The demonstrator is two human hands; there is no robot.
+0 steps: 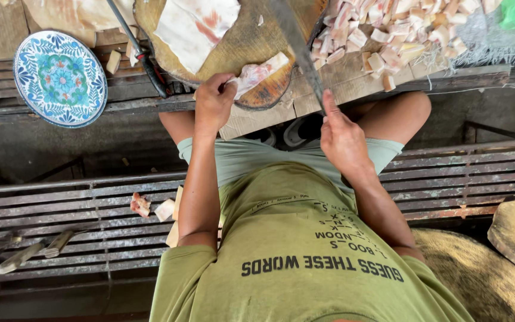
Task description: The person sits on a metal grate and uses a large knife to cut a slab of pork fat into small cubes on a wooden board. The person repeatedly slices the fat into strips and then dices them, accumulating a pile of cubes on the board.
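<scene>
Two bare hands work at a round wooden chopping block [239, 53]. At the block's near edge the left hand [213, 101] pinches a strip of pale, pink-streaked meat [257, 73], fingers closed on its near end. Just off the block's right side, the right hand [341, 134] is wrapped around the handle of a long dark knife [296, 45], whose blade slants up across the block's right part. On the far half of the block lies a broad white slab of meat [195, 27]. Right of the block, cut cubes [388, 33] are heaped on wooden boards. Well left of the block sits a blue-patterned plate [61, 77]. Between plate and block lies a thin dark tool [141, 53].
</scene>
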